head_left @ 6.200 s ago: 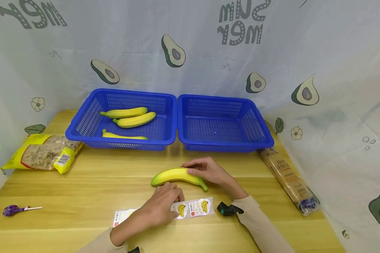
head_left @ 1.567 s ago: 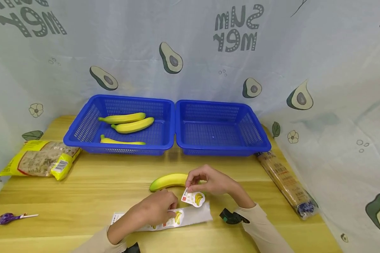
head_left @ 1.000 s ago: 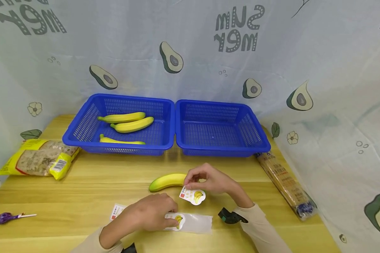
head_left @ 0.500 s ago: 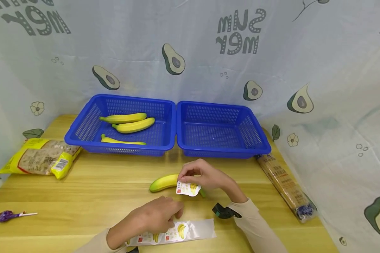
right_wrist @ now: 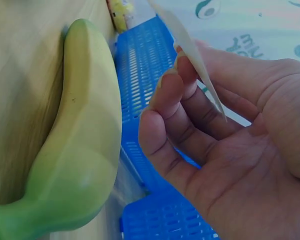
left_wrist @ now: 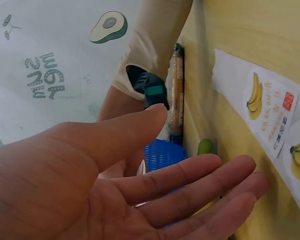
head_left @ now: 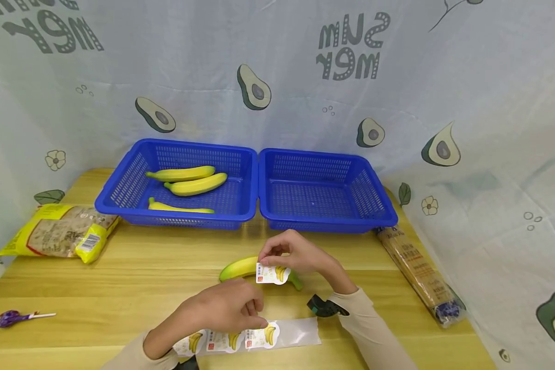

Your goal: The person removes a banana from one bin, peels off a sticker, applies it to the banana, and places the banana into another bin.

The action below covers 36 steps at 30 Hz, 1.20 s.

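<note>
My right hand (head_left: 293, 252) pinches a white sticker (head_left: 272, 274) with a banana picture between thumb and fingertips. In the right wrist view the sticker (right_wrist: 190, 47) is seen nearly edge-on. Below and behind it a banana (head_left: 238, 268) lies on the table, partly hidden by hand and sticker; its green stem points right. My left hand (head_left: 226, 307) hovers over the sticker strip (head_left: 298, 333), which has banana stickers on its left part and bare backing at its right end. In the left wrist view the left hand (left_wrist: 135, 185) holds nothing, its fingers loosely extended beside the strip.
The left blue basket (head_left: 176, 218) holds three bananas (head_left: 196, 184); a second blue basket (head_left: 328, 222) adjoins it on the right. A yellow bag (head_left: 60, 231) and a purple lollipop (head_left: 16, 318) lie at left. A long clear packet (head_left: 418, 272) lies along the right edge.
A sticker has come off the strip into my right hand, which has since moved up and left over the banana. My left hand has let go of the strip, which now lies nearer me.
</note>
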Available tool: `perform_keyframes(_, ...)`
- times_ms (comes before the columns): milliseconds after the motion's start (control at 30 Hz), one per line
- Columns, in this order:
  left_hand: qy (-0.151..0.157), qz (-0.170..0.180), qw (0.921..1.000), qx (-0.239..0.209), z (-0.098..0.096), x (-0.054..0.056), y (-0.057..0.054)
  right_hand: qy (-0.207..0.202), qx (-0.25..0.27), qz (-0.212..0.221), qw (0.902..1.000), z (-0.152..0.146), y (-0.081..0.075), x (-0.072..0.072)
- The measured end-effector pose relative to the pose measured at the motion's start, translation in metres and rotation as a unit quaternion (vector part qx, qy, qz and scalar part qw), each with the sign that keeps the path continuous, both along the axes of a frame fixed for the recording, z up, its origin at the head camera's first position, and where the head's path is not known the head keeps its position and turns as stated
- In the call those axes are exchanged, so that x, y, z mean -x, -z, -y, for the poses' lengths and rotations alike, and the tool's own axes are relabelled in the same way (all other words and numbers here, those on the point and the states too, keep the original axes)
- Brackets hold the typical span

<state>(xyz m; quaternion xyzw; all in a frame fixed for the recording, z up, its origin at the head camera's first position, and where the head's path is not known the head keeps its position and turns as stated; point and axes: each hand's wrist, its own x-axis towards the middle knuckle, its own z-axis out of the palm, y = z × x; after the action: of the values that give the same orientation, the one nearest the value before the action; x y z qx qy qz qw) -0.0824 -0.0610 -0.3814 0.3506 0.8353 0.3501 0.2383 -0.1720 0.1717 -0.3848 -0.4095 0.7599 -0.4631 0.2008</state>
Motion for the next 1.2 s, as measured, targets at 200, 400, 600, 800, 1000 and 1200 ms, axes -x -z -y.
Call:
perform_keyframes(200, -0.031, -0.008, 0.9983, -0.048, 0.009, 0.009, -0.008, 0.010, 0.010, 0.008, 0.9999, -0.004, 0.001, 0.001)
perform_keyframes(400, -0.094, 0.021, 0.9900, -0.103, 0.014, 0.024, -0.010, 0.019, 0.022, 0.031, 0.9991, -0.006, 0.001, 0.000)
perform_keyframes(600, -0.145, 0.039, 0.9762, -0.156, 0.015, 0.033, -0.007, 0.024, 0.034, 0.027, 0.9988, -0.005, 0.000, -0.001)
perform_keyframes(800, -0.177, 0.045, 0.9632, -0.198, 0.010, 0.035, 0.002, 0.031, 0.036, 0.022, 0.9986, -0.003, 0.000, -0.003)
perform_keyframes(1000, -0.190, 0.025, 0.9595, -0.207, 0.006, 0.034, 0.008, 0.041, 0.033, 0.027, 0.9982, -0.001, -0.002, -0.004)
perform_keyframes(1200, -0.208, 0.029, 0.9564, -0.203, 0.007, 0.033, 0.010, 0.042, 0.031, 0.011, 0.9986, -0.001, 0.002, -0.002)
